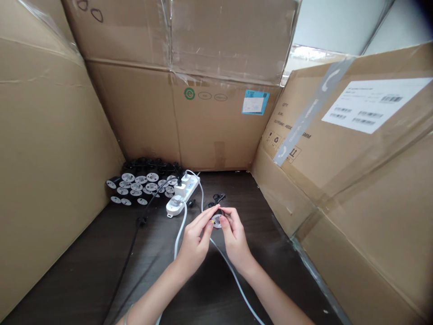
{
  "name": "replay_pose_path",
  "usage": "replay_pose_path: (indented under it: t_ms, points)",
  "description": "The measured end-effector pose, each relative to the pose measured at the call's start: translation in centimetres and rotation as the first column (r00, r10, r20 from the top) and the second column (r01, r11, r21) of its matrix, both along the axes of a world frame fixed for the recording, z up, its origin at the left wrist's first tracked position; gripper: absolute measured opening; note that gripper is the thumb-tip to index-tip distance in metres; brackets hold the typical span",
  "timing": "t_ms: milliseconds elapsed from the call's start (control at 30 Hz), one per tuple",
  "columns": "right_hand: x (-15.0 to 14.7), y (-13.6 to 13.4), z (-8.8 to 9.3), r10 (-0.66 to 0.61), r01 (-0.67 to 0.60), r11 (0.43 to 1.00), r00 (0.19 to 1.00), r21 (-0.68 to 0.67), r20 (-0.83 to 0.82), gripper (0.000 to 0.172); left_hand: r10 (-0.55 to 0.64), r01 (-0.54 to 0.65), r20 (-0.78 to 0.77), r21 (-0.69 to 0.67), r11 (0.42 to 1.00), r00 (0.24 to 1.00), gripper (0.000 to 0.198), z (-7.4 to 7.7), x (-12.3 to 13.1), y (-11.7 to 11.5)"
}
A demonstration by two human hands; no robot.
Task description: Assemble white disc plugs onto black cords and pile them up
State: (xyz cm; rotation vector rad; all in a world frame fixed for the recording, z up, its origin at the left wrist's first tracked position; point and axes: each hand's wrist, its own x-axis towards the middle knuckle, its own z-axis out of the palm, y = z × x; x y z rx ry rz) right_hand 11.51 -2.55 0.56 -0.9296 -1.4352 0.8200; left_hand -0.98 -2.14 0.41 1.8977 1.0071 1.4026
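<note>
Head view: both hands met above the middle of a dark wooden surface (84, 275). The left hand (193, 241) and the right hand (236, 239) held a small round white disc with a black back (216, 221) between them. The fingers (207, 215) of the left hand lay pressed together, their tips pinching the disc's left edge, while those of the right hand curled in and pinched its right side. Just beyond the disc lay small black pieces (218, 197), too small to identify. To the left of the hands sat a white power strip (193, 184) with white plugs (180, 189) in its sockets. A white cable (179, 234) ran from it past the hands and toward the bottom of the view. Further left, a cluster of similar discs (138, 185) lay beside the strip, with a heap of black parts (149, 165) behind them. A black cable (125, 257) crossed the surface's left side. Cardboard panels (50, 158) walled the surface on three sides, one bearing a barcode label (370, 104).
</note>
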Motion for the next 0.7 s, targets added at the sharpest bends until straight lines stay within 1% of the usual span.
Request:
replay_pose_path:
  t_ms: [233, 400, 600, 700]
  points:
    - [-0.2, -0.28, -0.2, -0.004, 0.004, 1.0, 1.0, 0.031, 0.005, 0.018, 0.048, -0.048, 0.005, 0.042, 0.998, 0.999, 0.035, 0.15, 0.18, -0.34]
    - [-0.24, -0.31, -0.33, -0.028, 0.027, 0.999, 0.999, 0.034, 0.02, 0.017, 0.039, -0.039, 0.011, 0.048, 0.998, 0.999, 0.034, 0.54, 0.04, -0.46]
    - [-0.24, -0.37, -0.11, -0.017, 0.016, 1.0, 0.999, -0.01, -0.037, 0.018, -0.005, 0.006, 0.024, -0.029, 1.0, 1.0, 0.033, 0.57, -0.26, -0.23]
    - [-0.3, -0.45, 0.01, -0.013, 0.011, 0.999, 0.998, -0.031, -0.053, 0.019, -0.006, 0.006, 0.018, -0.024, 1.0, 1.0, 0.034, 0.5, -0.28, -0.19]
